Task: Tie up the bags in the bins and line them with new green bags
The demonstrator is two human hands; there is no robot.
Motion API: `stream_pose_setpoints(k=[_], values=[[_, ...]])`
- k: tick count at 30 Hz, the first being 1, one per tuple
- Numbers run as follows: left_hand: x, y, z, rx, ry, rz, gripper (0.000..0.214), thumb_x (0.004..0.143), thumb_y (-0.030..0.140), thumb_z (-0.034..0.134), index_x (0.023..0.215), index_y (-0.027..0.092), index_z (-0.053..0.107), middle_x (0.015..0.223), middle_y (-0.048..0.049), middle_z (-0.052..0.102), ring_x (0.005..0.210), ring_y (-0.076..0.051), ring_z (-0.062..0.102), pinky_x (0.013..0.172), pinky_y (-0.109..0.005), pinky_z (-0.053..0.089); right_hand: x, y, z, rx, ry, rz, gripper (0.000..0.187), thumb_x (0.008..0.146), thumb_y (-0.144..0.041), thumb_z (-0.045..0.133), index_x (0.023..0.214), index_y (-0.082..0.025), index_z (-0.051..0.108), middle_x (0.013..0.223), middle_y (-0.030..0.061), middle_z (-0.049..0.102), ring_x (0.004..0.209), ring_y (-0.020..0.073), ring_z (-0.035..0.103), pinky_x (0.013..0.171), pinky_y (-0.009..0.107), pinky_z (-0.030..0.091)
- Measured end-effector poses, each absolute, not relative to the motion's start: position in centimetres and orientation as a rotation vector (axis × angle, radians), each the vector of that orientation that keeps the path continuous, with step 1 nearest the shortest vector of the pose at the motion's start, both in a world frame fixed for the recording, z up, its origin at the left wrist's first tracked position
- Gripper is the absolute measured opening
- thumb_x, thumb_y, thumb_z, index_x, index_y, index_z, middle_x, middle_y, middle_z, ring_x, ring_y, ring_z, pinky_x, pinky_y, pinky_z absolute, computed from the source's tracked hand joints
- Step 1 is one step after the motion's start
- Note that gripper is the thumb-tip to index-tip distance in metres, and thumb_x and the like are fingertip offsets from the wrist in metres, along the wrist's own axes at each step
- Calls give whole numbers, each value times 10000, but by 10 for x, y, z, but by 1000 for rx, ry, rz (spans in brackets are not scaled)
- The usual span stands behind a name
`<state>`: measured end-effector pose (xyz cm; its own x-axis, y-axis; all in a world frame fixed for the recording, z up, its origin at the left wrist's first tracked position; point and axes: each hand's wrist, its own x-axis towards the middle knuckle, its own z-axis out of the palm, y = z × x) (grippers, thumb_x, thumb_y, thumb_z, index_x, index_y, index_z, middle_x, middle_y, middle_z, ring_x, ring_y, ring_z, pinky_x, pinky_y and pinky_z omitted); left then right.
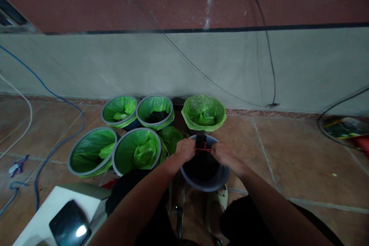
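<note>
Both of my hands are over a grey bin point(205, 185) that stands between my feet. A dark bag or cloth point(201, 165) fills its inside; I cannot make out which. Across the bin's top runs a thin red string point(203, 148), with a loop near its middle. My left hand point(186, 150) is closed at one end of this string, by the left rim. At the other end, closer to the right rim, my right hand point(222, 153) is closed too. A black flap point(201, 140) stands up between the two hands.
Several bins with green liners stand left and behind, one of them a front bin point(115, 165). Another green-lined bin point(204, 113) is by the wall. A blue hose point(59, 146) crosses the floor. At lower left, a dark glossy object point(70, 223) lies on a white box point(37, 219).
</note>
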<state>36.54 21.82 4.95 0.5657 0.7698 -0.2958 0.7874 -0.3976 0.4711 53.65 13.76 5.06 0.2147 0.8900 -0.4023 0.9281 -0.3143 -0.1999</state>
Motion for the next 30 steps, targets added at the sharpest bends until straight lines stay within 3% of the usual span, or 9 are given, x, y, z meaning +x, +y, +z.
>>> stream_pose_setpoints(k=[3, 7, 9, 11, 14, 16, 21, 25, 30], values=[[363, 217, 43, 2263, 1215, -121, 195, 779, 146, 647, 953, 202, 714, 982, -119, 744, 1013, -292, 702, 903, -355, 532, 533, 138, 46, 2390, 1817, -734, 361, 871, -160, 526, 1187, -162, 701, 1111, 168, 731, 1034, 292, 689, 883, 377, 518], [362, 212, 39, 2275, 1150, -246, 605, 718, 112, 689, 1314, 127, 588, 1229, -207, 678, 1129, -357, 670, 961, -418, 531, 522, 133, 33, 2341, 2047, -815, 908, 695, -60, 655, 1549, -165, 363, 1544, 169, 450, 1373, 293, 484, 1122, 384, 400], [363, 209, 36, 2245, 1130, -305, 820, 675, 106, 740, 1448, 99, 467, 1310, -238, 630, 1187, -383, 641, 998, -441, 518, 515, 129, 19, 2325, 2037, -884, 819, 713, -96, 673, 1497, -139, 441, 1494, 184, 501, 1356, 317, 496, 1122, 417, 397], [364, 205, 31, 2213, 1105, -352, 1057, 605, 134, 826, 1541, 109, 336, 1386, -252, 577, 1240, -400, 606, 1042, -457, 495, 510, 129, 6, 2340, 1973, -968, 438, 858, -126, 523, 1281, -107, 631, 1247, 189, 672, 1205, 297, 618, 1059, 417, 443], [366, 203, 24, 2144, 1064, -331, 1300, 467, 227, 934, 1580, 152, 268, 1445, -246, 532, 1250, -425, 592, 1054, -491, 487, 506, 136, 2, 2367, 2040, -1063, 362, 892, -92, 380, 1051, -155, 699, 1069, 129, 736, 1058, 236, 679, 997, 357, 480], [369, 205, 24, 2062, 988, -171, 1133, 498, 288, 927, 1508, 184, 424, 1380, -188, 607, 1196, -385, 633, 1022, -460, 512, 507, 142, 13, 2447, 2135, -1228, 299, 873, -138, 419, 981, -194, 692, 1036, 90, 742, 1004, 227, 681, 964, 354, 497], [373, 221, 55, 1877, 906, 223, 178, 804, 256, 656, 945, 197, 748, 863, -52, 751, 837, -250, 712, 795, -350, 563, 524, 156, 71, 2725, 2099, -1920, 285, 823, -362, 583, 1042, -207, 681, 1028, 75, 748, 960, 231, 684, 891, 359, 534], [352, 255, 99, 1593, 1098, 519, 97, 794, 205, 637, 785, 174, 729, 742, -26, 727, 787, -229, 697, 783, -336, 554, 572, 184, 105, 3028, 1811, -1910, 570, 767, -479, 706, 1271, -228, 613, 1135, 93, 723, 967, 233, 698, 810, 334, 556], [310, 313, 160, 901, 1148, 1108, 216, 749, 240, 751, 944, 149, 733, 843, -57, 766, 874, -240, 730, 853, -387, 585, 644, 227, 74, 3259, 1359, -1090, 333, 845, -457, 621, 994, -168, 693, 869, 137, 727, 857, 269, 706, 763, 380, 558]])
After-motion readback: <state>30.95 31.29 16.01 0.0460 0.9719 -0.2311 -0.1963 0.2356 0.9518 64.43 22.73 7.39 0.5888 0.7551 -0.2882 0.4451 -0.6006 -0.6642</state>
